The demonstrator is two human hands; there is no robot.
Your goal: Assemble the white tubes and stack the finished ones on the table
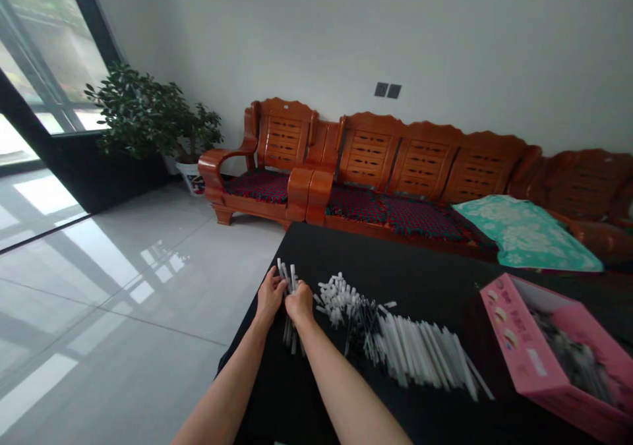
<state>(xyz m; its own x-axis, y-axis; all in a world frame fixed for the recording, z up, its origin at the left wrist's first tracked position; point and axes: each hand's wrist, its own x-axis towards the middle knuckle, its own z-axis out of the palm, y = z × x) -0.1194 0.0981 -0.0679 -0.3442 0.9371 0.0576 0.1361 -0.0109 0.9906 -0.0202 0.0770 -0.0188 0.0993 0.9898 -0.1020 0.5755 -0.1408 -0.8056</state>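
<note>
Both hands are together over the left part of the black table. Several slim white-and-clear pens [293,275] stand up between them, white ends uppermost. My right hand [300,303] is closed round some of these pens. My left hand [270,295] has its thumb and fingers bent against the pens on the left side. Lower pen ends show beneath the hands, blurred. Just to the right lies a heap of short white pen caps [337,296]. Beside it is a pile of thin dark pieces, perhaps refills [364,329], then a row of long whitish tubes [425,353].
A pink box [529,359] with blurred slender pieces inside stands on the table [380,254] at the right. Behind is a wooden sofa [376,148] with a turquoise cloth [529,231]. A potted plant [148,115] stands near the glass door.
</note>
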